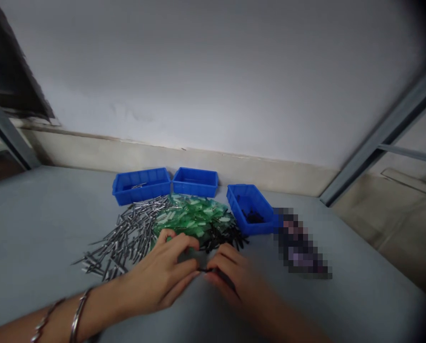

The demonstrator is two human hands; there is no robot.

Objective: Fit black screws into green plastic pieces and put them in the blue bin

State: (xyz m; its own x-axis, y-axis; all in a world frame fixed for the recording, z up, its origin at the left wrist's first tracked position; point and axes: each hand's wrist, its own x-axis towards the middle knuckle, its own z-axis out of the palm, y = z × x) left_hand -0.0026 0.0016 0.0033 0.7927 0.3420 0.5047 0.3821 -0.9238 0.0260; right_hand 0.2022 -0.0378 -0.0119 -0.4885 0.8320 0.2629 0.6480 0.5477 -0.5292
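My left hand (172, 269), with two bracelets on its wrist, is closed in a pinch of thumb and index finger. Facing it, my right hand (234, 276) is also closed, its thumb and fingertips pressed together and partly blurred. Between both sets of fingertips runs a small thin black piece (203, 270), mostly covered by the fingers. Just beyond my hands lies a heap of translucent green plastic pieces (194, 216). Slender silver metal rods (130, 236) spread to its left, and small black parts (230, 233) lie at its right edge.
Along the wall stand a left blue bin (141, 193) with a few rods, a middle blue bin (194, 189), and a right blue bin (239, 216) holding black parts. A pixelated item (302, 245) lies on the grey table (355, 267). Metal posts (373, 138) rise at both sides.
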